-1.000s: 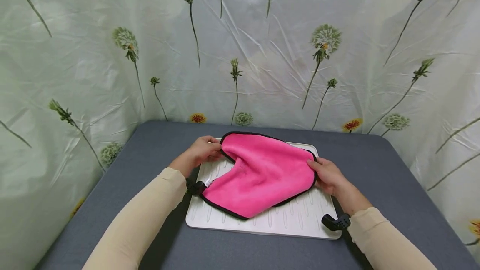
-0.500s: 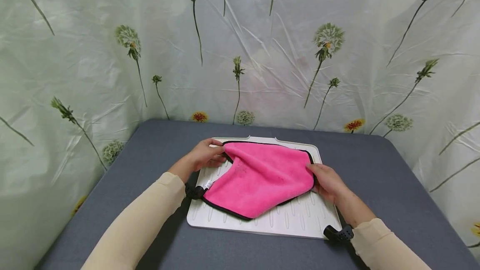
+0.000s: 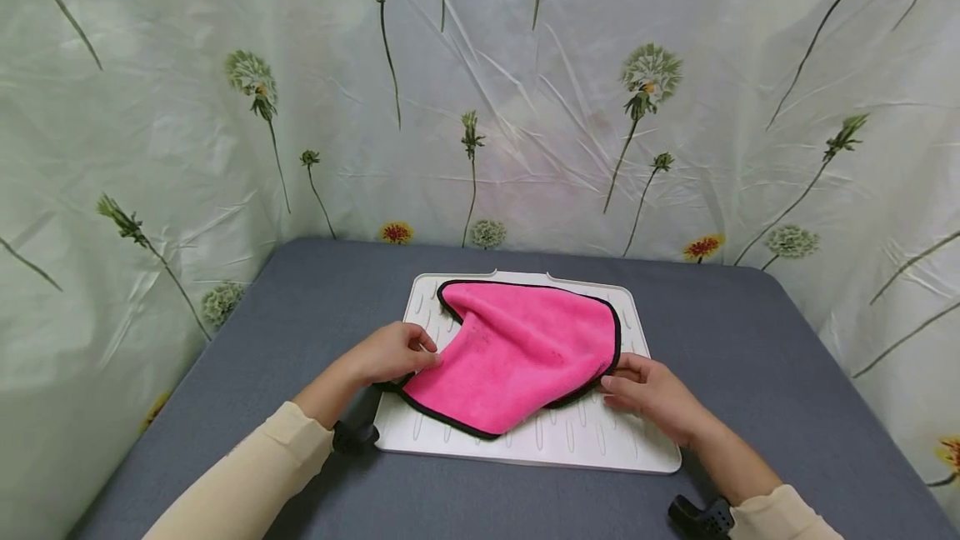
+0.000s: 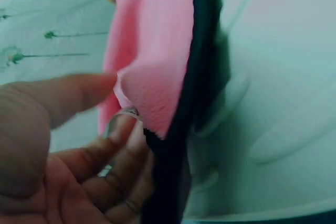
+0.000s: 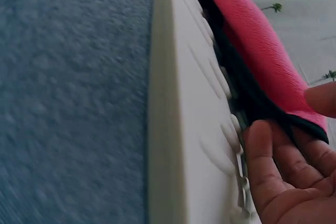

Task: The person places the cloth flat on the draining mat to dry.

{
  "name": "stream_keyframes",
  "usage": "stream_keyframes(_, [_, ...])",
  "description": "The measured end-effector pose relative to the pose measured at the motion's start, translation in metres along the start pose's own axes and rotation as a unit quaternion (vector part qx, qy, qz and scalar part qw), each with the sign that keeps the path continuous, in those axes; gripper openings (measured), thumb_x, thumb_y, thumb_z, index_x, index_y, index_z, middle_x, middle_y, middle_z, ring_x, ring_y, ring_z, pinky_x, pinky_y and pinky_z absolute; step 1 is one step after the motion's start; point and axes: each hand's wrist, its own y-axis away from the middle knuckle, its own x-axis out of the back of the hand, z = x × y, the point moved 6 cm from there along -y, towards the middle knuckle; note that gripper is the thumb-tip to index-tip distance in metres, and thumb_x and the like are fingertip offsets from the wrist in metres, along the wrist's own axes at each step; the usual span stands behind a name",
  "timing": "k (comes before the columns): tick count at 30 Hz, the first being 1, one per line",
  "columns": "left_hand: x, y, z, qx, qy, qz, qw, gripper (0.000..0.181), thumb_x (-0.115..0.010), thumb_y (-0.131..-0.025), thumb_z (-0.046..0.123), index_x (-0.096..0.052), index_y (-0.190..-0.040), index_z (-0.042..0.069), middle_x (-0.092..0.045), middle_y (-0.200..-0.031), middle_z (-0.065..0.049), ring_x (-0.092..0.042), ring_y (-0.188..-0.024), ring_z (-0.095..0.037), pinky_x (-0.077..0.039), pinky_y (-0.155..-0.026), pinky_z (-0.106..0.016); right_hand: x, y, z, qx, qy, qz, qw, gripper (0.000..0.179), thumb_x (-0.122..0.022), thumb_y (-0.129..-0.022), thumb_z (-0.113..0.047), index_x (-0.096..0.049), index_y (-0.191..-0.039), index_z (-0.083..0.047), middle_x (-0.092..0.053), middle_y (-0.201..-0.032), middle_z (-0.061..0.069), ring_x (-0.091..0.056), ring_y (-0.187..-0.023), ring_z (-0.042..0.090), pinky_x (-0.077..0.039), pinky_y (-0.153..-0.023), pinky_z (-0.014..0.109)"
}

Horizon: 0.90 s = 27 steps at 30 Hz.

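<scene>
A pink plush towel point(image 3: 517, 348) with black edging lies rumpled, its left side folded in, on a white ribbed tray point(image 3: 600, 448). My left hand point(image 3: 393, 354) is at the towel's left edge, thumb tip against the pink cloth. In the left wrist view, a gap shows between thumb and forefinger, with the forefinger's tip right by the edging. At the right edge, my right hand point(image 3: 648, 394) has its fingertips under the towel's black border. Its thumb point(image 5: 323, 99) stands apart, above the pink side, in the right wrist view.
The tray rests on a table with a dark grey cloth point(image 3: 480, 502). Behind it hangs a pale curtain point(image 3: 555, 173) with dandelion prints. Black wrist bands point(image 3: 699, 517) sit below both hands.
Both hands have let go of the towel's upper left corner and right edge and slid nearer along its sides. The towel has settled down flatter onto the tray.
</scene>
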Motion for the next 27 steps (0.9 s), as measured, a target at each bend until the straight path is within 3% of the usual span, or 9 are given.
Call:
stream_keyframes(5, [0.003, 0.018, 0.000, 0.003, -0.045, 0.020, 0.9988, 0.013, -0.066, -0.094, 0.020, -0.072, -0.091, 0.009, -0.065, -0.076, 0.000, -0.054, -0.070, -0.012, -0.044, -0.064, -0.027, -0.013, -0.005, -0.002, 0.007, 0.070, 0.026, 0.9972, 0.047, -0.066, -0.099, -0.014, -0.050, -0.133, 0.014, -0.070, -0.116, 0.021, -0.067, -0.096, 0.007, -0.059, -0.080, 0.026])
stream_keyframes(7, [0.001, 0.021, -0.002, 0.012, -0.021, 0.012, 0.9996, 0.012, -0.067, -0.092, 0.019, -0.071, -0.094, 0.008, -0.064, -0.074, 0.000, -0.054, -0.069, -0.012, -0.044, -0.064, -0.027, -0.018, -0.008, -0.002, -0.002, 0.084, 0.045, 0.9954, 0.043, -0.067, -0.099, -0.014, -0.053, -0.130, 0.013, -0.071, -0.118, 0.023, -0.068, -0.094, 0.008, -0.059, -0.077, 0.026])
stream_keyframes(9, [-0.004, 0.022, -0.006, 0.026, 0.035, -0.008, 0.9990, 0.016, -0.069, -0.091, 0.019, -0.068, -0.099, 0.005, -0.065, -0.074, -0.001, -0.056, -0.067, -0.011, -0.047, -0.062, -0.026, -0.023, -0.011, -0.002, -0.009, 0.086, 0.065, 0.9941, 0.040, -0.066, -0.098, -0.012, -0.055, -0.127, 0.012, -0.072, -0.116, 0.023, -0.069, -0.093, 0.009, -0.060, -0.077, 0.026])
stream_keyframes(13, [-0.015, 0.022, -0.015, 0.050, 0.159, -0.039, 0.9853, 0.028, -0.072, -0.090, 0.015, -0.060, -0.111, -0.001, -0.068, -0.080, -0.003, -0.061, -0.070, -0.010, -0.056, -0.060, -0.028, -0.031, -0.015, -0.002, -0.030, 0.064, 0.100, 0.9925, 0.037, -0.064, -0.098, -0.006, -0.054, -0.127, 0.014, -0.074, -0.110, 0.020, -0.069, -0.087, 0.011, -0.062, -0.075, 0.026])
stream_keyframes(15, [-0.019, 0.021, -0.020, 0.057, 0.189, -0.039, 0.9796, 0.032, -0.072, -0.090, 0.015, -0.058, -0.114, -0.001, -0.070, -0.083, -0.003, -0.063, -0.072, -0.010, -0.058, -0.060, -0.028, -0.031, -0.015, -0.001, -0.042, 0.044, 0.111, 0.9919, 0.037, -0.062, -0.098, -0.005, -0.053, -0.129, 0.013, -0.074, -0.107, 0.016, -0.069, -0.084, 0.011, -0.062, -0.073, 0.025])
stream_keyframes(19, [-0.018, 0.022, -0.027, 0.062, 0.210, -0.017, 0.9755, 0.035, -0.074, -0.089, 0.015, -0.057, -0.115, -0.001, -0.073, -0.089, -0.005, -0.065, -0.075, -0.011, -0.058, -0.063, -0.030, -0.025, -0.012, 0.001, -0.056, -0.013, 0.116, 0.9916, 0.038, -0.057, -0.100, -0.004, -0.048, -0.133, 0.012, -0.072, -0.103, 0.006, -0.068, -0.084, 0.009, -0.061, -0.074, 0.024])
stream_keyframes(23, [-0.014, 0.029, -0.030, 0.044, 0.211, 0.004, 0.9765, 0.037, -0.075, -0.088, 0.014, -0.057, -0.115, -0.002, -0.074, -0.091, -0.008, -0.065, -0.078, -0.012, -0.055, -0.070, -0.029, -0.017, -0.003, 0.002, -0.055, -0.049, 0.098, 0.9925, 0.040, -0.056, -0.102, -0.005, -0.043, -0.136, 0.011, -0.070, -0.100, -0.002, -0.068, -0.088, 0.006, -0.061, -0.077, 0.024])
stream_keyframes(27, [-0.012, 0.040, -0.033, 0.025, 0.212, 0.002, 0.9770, 0.036, -0.073, -0.087, 0.013, -0.055, -0.114, -0.003, -0.072, -0.088, -0.007, -0.064, -0.078, -0.013, -0.053, -0.073, -0.029, -0.011, 0.005, 0.004, -0.057, -0.073, 0.082, 0.9923, 0.041, -0.056, -0.103, -0.007, -0.040, -0.138, 0.009, -0.070, -0.098, -0.006, -0.067, -0.089, 0.004, -0.061, -0.078, 0.023])
